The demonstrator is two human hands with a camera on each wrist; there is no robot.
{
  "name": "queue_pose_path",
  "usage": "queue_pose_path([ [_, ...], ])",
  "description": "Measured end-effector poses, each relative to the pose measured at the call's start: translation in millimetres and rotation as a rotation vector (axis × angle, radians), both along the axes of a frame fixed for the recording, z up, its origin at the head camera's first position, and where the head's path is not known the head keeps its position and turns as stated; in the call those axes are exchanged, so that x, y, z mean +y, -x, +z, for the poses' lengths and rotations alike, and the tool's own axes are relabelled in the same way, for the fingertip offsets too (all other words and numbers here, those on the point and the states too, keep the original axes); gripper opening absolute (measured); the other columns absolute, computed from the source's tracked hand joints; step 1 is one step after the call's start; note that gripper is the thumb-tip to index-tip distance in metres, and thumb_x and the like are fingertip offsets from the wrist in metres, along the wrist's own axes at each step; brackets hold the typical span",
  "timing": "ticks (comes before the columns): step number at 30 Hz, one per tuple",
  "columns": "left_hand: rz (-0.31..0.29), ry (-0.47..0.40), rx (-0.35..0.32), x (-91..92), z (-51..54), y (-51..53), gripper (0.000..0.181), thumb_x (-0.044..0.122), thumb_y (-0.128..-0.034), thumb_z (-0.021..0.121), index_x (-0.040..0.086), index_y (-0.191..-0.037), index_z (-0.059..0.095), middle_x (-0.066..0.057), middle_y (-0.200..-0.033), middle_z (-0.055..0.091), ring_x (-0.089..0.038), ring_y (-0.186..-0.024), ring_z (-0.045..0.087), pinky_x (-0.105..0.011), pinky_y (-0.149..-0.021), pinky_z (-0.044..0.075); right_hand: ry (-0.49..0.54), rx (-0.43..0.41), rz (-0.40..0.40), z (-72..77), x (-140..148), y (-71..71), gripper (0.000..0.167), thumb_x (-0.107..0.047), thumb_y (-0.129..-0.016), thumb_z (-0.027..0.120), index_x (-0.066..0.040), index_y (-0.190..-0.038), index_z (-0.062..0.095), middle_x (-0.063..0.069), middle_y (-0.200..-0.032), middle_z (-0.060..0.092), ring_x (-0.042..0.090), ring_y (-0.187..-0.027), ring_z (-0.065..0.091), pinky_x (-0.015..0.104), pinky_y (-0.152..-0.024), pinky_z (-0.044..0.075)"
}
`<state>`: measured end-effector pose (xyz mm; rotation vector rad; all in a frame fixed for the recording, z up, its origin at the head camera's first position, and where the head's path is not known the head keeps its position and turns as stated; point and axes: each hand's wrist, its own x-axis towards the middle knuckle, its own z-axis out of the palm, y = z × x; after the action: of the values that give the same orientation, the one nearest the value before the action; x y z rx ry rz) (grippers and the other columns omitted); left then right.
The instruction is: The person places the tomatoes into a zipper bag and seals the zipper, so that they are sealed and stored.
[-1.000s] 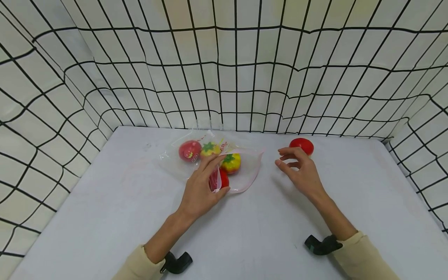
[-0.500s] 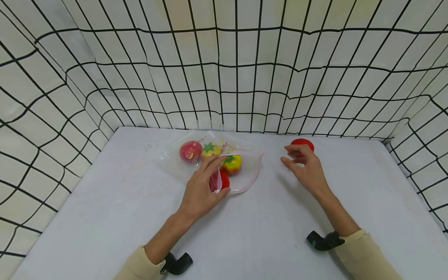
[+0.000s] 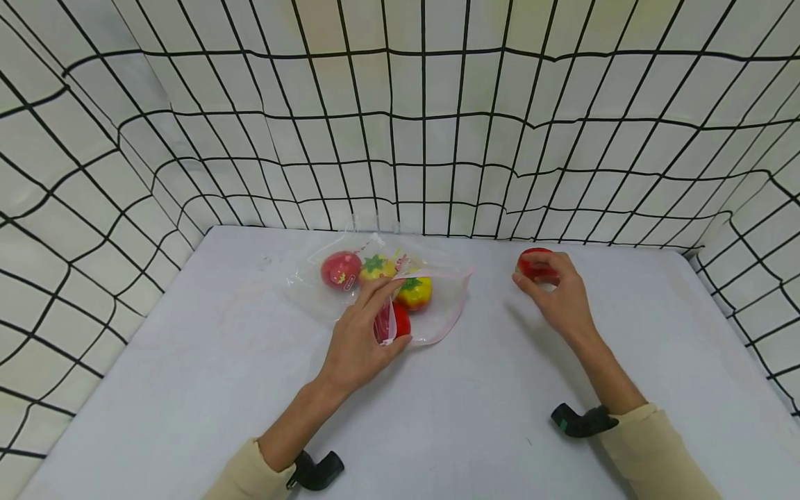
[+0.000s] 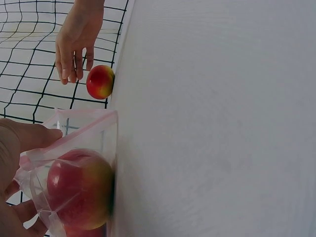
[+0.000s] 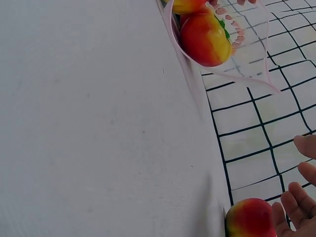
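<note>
My left hand (image 3: pixel 357 342) holds the pink-edged mouth of a clear plastic bag (image 3: pixel 448 318) apart, with its fingers at the upper edge and thumb low. Inside the bag lie several round toy fruits: a red one (image 3: pixel 340 269) at the far end and a yellow-and-red one with a green leaf top (image 3: pixel 415 293) near the mouth. Farther right, a loose red-and-yellow fruit (image 3: pixel 528 260) rests on the table. Just above it, my right hand (image 3: pixel 567 300) hovers with relaxed, spread fingers; the left wrist view shows this hand (image 4: pixel 79 37) slightly apart from the fruit.
A black wire grid (image 3: pixel 422 139) rises along the back and both sides of the white table (image 3: pixel 450 417). Each wrist carries a small black camera mount (image 3: pixel 584 421). Bare tabletop separates the bag from the loose fruit.
My right hand has moved right and slightly forward until its fingers overlap the loose fruit in the head view. The left hand and the bag have stayed put.
</note>
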<state>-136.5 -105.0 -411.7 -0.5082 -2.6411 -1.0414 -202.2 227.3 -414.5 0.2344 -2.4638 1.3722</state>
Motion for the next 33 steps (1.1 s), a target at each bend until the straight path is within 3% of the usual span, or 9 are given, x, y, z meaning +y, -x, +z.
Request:
queue_pose_path([
  [9, -0.004, -0.005, 0.000, 0.3, -0.4, 0.2, 0.093, 0.019, -0.0742, 0.095, 0.026, -0.155, 0.049, -0.002, -0.156, 0.050, -0.025, -0.147, 0.048, -0.051, -0.105, 0.057, -0.022, -0.052, -0.089, 0.9, 7, 6.3, 0.044, -0.021, -0.095, 0.077, -0.004, -0.133, 0.063, 0.016, -0.136, 0.055, 0.028, -0.120, 0.054, 0.037, -0.098, 0.051],
  [18, -0.004, -0.002, -0.001, -0.1, -1.1, -1.4, 0.093, 0.020, -0.0741, 0.095, 0.026, -0.155, 0.049, -0.003, -0.156, 0.050, -0.025, -0.147, 0.048, -0.052, -0.105, 0.058, -0.045, -0.088, -0.130, -4.5, 15, 10.1, 0.049, -0.021, -0.093, 0.079, -0.006, -0.136, 0.062, 0.017, -0.141, 0.052, 0.033, -0.131, 0.049, 0.040, -0.099, 0.051],
  [26, -0.001, 0.006, 0.002, -1.0, -2.4, -0.8, 0.092, 0.020, -0.0749, 0.094, 0.026, -0.155, 0.049, -0.002, -0.156, 0.049, -0.025, -0.148, 0.047, -0.051, -0.106, 0.057, -0.037, -0.065, -0.149, -3.9, 19, 15.8, 0.047, -0.017, -0.091, 0.080, -0.005, -0.133, 0.063, 0.018, -0.142, 0.052, 0.030, -0.133, 0.046, 0.042, -0.098, 0.050],
  [33, -0.005, 0.001, 0.001, -1.2, -1.7, -0.5, 0.092, 0.019, -0.0746, 0.094, 0.025, -0.154, 0.049, -0.002, -0.156, 0.049, -0.025, -0.147, 0.047, -0.052, -0.106, 0.057, -0.047, -0.097, -0.194, -5.1, 25, 20.1, 0.050, -0.016, -0.091, 0.079, -0.004, -0.136, 0.062, 0.021, -0.145, 0.048, 0.033, -0.138, 0.043, 0.051, -0.105, 0.050],
])
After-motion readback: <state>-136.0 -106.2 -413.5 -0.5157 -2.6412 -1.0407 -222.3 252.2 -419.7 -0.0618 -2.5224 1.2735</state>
